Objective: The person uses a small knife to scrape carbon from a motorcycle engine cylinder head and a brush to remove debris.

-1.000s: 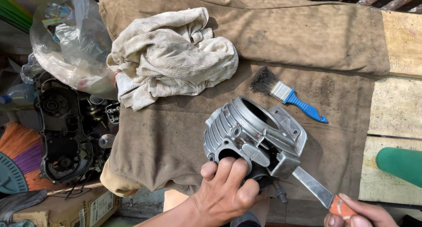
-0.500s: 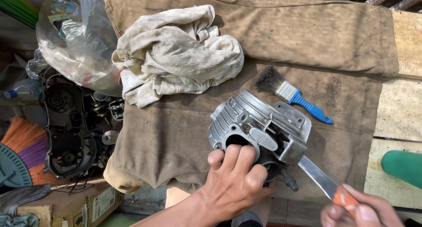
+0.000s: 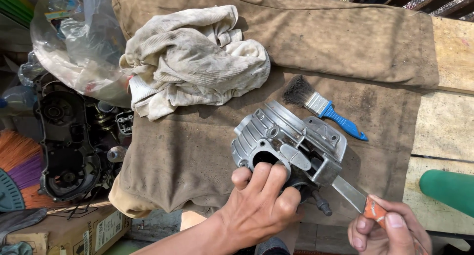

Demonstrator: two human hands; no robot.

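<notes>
Clutter rings the work in the head view. At the centre of the bench (image 3: 444,131), on a brown cloth (image 3: 197,156) draped over the wooden planks, lies a ribbed grey metal engine casting (image 3: 291,146), tilted toward the near edge. The left hand (image 3: 259,205) has its grip closed on the casting's near end, fingers curled over the rim of a round opening. The right hand (image 3: 387,233) has its grip closed around the orange handle of a flat-bladed scraper (image 3: 353,195), whose steel blade touches the lower right corner of the casting.

Just beyond the casting on the right lies a paintbrush (image 3: 321,107) with dark bristles and a blue handle, close to the casting but not touching it. Farther back and to the left sits a crumpled, dirty white rag (image 3: 192,62), well apart from both hands. A clear plastic bag (image 3: 79,43) of odds and ends bulges at the cloth's left edge, beside the rag. Below the bench on the left stands a black engine case (image 3: 64,141) with small parts around it, then a broom (image 3: 19,166) with orange and purple bristles, and a cardboard box (image 3: 74,230) at the bottom. A green rounded object (image 3: 447,188) pokes in from the right edge, near the right hand; what it is cannot be told.
</notes>
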